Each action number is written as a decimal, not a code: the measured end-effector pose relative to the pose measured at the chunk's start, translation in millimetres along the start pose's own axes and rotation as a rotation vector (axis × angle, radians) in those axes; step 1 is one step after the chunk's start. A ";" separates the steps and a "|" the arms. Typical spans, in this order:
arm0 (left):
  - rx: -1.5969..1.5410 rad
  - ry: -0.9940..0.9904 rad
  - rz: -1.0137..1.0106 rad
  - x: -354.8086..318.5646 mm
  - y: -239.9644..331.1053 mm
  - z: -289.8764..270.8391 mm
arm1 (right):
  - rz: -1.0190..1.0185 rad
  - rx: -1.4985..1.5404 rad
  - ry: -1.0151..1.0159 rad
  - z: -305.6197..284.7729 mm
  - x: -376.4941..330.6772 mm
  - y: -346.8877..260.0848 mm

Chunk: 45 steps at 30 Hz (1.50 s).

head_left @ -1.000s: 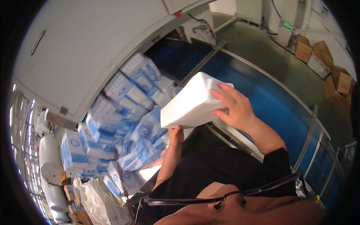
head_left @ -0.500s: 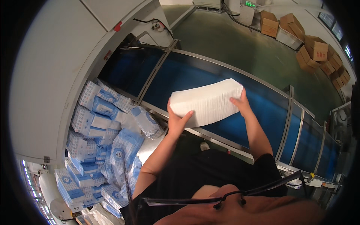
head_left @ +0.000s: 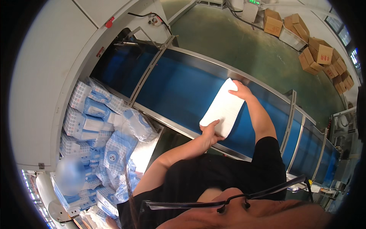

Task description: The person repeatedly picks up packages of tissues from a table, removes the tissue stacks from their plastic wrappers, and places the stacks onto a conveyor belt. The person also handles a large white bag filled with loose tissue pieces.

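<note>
A white rectangular stack of tissue sheets [head_left: 223, 108] lies flat on the blue conveyor belt [head_left: 179, 86]. My left hand [head_left: 210, 131] grips its near end, fingers on the edge. At the far end my right hand [head_left: 240, 89] rests on the top corner of the stack. Both forearms reach over the belt's metal side rail [head_left: 179, 128].
A heap of blue-and-white wrapped tissue packs [head_left: 99, 133] lies to the left below the belt. A white machine housing [head_left: 49, 65] stands at the far left. Brown cardboard boxes [head_left: 318, 53] sit on the green floor beyond the belt.
The white stack has gone from being held up in the air down onto the blue belt, with both hands still on its ends. The view has swung right toward the conveyor.
</note>
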<state>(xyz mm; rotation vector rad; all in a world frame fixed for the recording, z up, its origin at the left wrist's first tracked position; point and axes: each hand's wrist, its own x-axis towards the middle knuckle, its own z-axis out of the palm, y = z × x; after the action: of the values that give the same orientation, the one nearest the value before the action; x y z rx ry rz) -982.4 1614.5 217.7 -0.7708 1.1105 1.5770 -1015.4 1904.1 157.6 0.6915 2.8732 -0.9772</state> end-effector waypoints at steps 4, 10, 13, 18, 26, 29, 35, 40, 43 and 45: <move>0.000 -0.285 -0.491 21.6 -3.3 -19.0 | -0.038 -0.271 0.283 8.6 -30.3 29.5; 0.372 -0.667 -0.144 -43.5 26.1 -95.5 | 0.224 -0.496 0.496 37.9 -101.7 27.9; 0.410 -0.559 0.141 -71.6 35.8 -148.7 | 0.375 -0.591 0.359 34.4 -108.3 42.7; 0.440 -0.279 0.487 -110.9 25.2 -244.5 | -0.127 -0.539 0.690 20.4 -115.2 209.2; 0.962 0.865 1.102 -196.7 -33.9 -397.4 | -0.285 -0.156 0.882 39.0 -177.4 -39.1; 1.415 1.154 0.798 -218.0 -57.3 -455.1 | -0.596 0.006 0.629 108.6 -199.0 -165.6; 1.596 1.309 0.519 -196.5 -87.6 -627.7 | -1.081 0.345 0.067 274.3 -250.7 -365.1; 1.452 0.862 0.810 -188.4 -61.6 -660.9 | -1.224 0.317 -0.060 327.4 -289.6 -468.0; 1.175 0.941 0.954 -231.1 -25.1 -629.6 | -1.092 0.413 0.018 341.9 -293.0 -486.9; 1.028 1.134 1.001 -236.4 -3.1 -627.8 | -0.963 0.472 0.114 348.5 -284.7 -491.6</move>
<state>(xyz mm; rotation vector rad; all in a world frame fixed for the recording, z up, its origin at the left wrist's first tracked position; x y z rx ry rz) -944.0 945.1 193.3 -0.2963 3.1338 0.8390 -1004.2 1239.5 207.1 -0.7881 3.0569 -1.7479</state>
